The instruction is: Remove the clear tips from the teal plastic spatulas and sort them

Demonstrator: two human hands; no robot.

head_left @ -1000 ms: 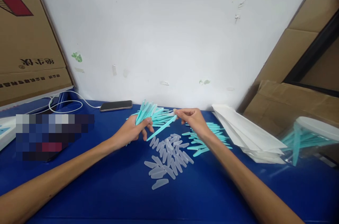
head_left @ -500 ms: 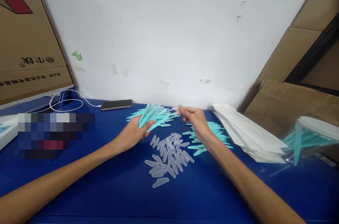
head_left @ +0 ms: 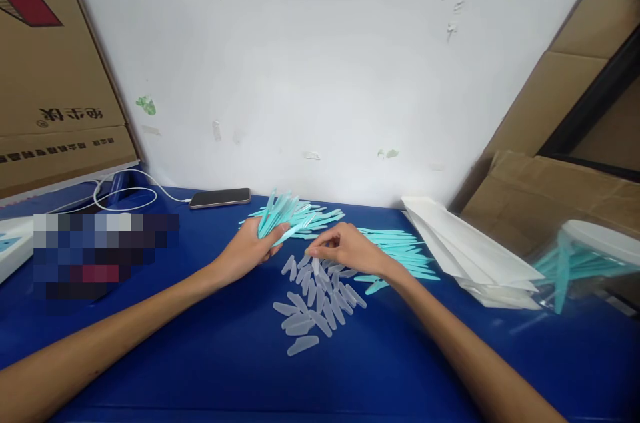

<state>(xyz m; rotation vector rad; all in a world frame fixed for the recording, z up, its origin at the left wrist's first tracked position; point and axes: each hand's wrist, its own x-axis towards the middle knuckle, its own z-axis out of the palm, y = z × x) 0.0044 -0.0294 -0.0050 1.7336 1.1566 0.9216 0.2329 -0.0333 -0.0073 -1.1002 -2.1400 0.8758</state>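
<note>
The left hand (head_left: 249, 247) grips a bunch of teal sticks (head_left: 279, 212); the right hand (head_left: 353, 251) pinches over clear caps (head_left: 328, 311), whether holding one I cannot tell.

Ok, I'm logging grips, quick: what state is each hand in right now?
Left hand: closed, holding teal sticks.
Right hand: at the clear pieces; can't tell whether it grips one.

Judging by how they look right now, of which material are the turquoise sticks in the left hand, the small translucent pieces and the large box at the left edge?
Turquoise sticks: probably plastic, smooth, as even colour and bright highlights suggest.
Small translucent pieces: likely plastic too, frosted; blue shows faintly through them.
Large box: apparently cardboard, matte, from its brown printed face.
</note>
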